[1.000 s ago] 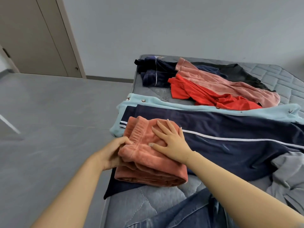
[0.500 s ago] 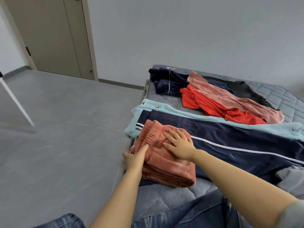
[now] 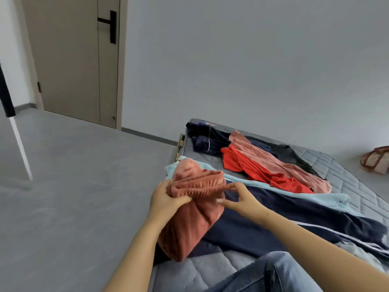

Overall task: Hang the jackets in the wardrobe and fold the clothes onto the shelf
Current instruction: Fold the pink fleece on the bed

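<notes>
Head view looked down over the corner of a bed (image 3: 347,169) with a grey quilted mattress, where several garments lay spread. The left hand (image 3: 166,199) gripped a folded terracotta-pink garment (image 3: 193,209), its thumb and fingers (image 3: 181,200) clenched round the bunched, ribbed waistband end. The bundle was lifted at that end and tilted, its lower end hanging down near the bed's edge over a navy garment (image 3: 284,216). The right hand (image 3: 240,201) was just beside the bundle on its right; thumb and forefinger were curved toward each other, the forefinger tip at the waistband edge, though whether it actually pinched the cloth could not be told.

The navy garment, with a thin white stripe, lay flat across the mattress under both forearms. A pale blue garment (image 3: 273,186) lay along its far edge, partly beneath it. Farther back, a red garment (image 3: 252,169) lay crumpled, touching a dusty-pink garment (image 3: 284,163) behind it, and dark navy clothes (image 3: 206,140) were heaped at the bed's far corner. Blue denim (image 3: 263,275) showed at the bottom edge.

On the grey floor (image 3: 73,186) beyond the bed, a brown-trimmed bag (image 3: 376,161) sat by the wall at far right. A beige door (image 3: 73,60) with a black handle stood shut at upper left.
</notes>
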`<action>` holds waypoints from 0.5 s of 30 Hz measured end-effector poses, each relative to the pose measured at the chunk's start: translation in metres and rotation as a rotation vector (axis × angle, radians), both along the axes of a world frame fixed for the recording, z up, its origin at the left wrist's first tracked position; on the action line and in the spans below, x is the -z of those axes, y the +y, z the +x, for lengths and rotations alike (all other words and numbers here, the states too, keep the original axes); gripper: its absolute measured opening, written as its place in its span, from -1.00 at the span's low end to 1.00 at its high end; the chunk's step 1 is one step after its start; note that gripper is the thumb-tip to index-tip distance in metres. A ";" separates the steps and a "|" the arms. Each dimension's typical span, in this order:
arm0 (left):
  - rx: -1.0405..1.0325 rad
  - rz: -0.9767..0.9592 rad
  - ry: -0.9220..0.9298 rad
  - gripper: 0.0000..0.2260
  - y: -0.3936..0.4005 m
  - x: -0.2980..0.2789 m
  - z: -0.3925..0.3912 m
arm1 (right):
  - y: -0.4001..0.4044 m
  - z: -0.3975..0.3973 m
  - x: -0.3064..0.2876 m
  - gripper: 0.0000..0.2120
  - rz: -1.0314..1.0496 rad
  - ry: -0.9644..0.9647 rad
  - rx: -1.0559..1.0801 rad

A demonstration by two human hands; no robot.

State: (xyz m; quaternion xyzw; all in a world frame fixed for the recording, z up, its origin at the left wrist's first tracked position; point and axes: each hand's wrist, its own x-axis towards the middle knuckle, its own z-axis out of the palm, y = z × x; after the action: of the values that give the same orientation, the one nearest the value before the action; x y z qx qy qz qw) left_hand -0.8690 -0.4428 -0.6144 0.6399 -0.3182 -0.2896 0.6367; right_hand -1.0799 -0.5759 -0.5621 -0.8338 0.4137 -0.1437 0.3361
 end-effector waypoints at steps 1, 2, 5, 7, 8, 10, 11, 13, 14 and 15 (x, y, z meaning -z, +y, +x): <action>0.035 -0.014 -0.086 -0.56 0.009 -0.015 0.011 | 0.002 0.000 -0.011 -0.37 0.018 -0.045 0.014; 0.066 -0.023 -0.171 -0.53 0.019 -0.029 0.021 | 0.005 0.002 -0.022 -0.20 0.042 -0.072 0.001; 0.138 -0.038 -0.276 -0.47 0.055 -0.076 0.045 | 0.016 0.022 -0.051 0.17 0.119 -0.076 -0.165; 0.236 -0.004 -0.273 -0.44 0.083 -0.104 0.055 | 0.029 0.043 -0.067 0.24 0.147 -0.090 -0.281; 0.301 0.009 -0.254 -0.43 0.098 -0.117 0.060 | 0.036 0.054 -0.075 0.27 0.152 -0.091 -0.335; 0.382 0.015 -0.231 -0.44 0.131 -0.140 0.069 | 0.053 0.077 -0.088 0.31 0.144 -0.071 -0.444; 0.386 0.019 -0.246 -0.45 0.148 -0.152 0.075 | 0.062 0.088 -0.093 0.33 0.131 -0.060 -0.496; 0.365 0.036 -0.296 -0.45 0.178 -0.176 0.089 | 0.080 0.110 -0.104 0.32 0.104 -0.070 -0.572; 0.347 0.043 -0.315 -0.45 0.193 -0.189 0.097 | 0.091 0.121 -0.109 0.30 0.134 -0.114 -0.606; 0.327 0.043 -0.320 -0.45 0.206 -0.202 0.104 | 0.103 0.132 -0.115 0.27 0.205 -0.189 -0.636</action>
State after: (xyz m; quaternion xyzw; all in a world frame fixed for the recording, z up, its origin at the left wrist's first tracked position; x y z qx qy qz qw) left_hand -0.7649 -0.2369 -0.4125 0.6312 -0.5084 -0.2905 0.5087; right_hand -0.9479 -0.4728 -0.4475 -0.8660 0.1125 -0.0660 0.4827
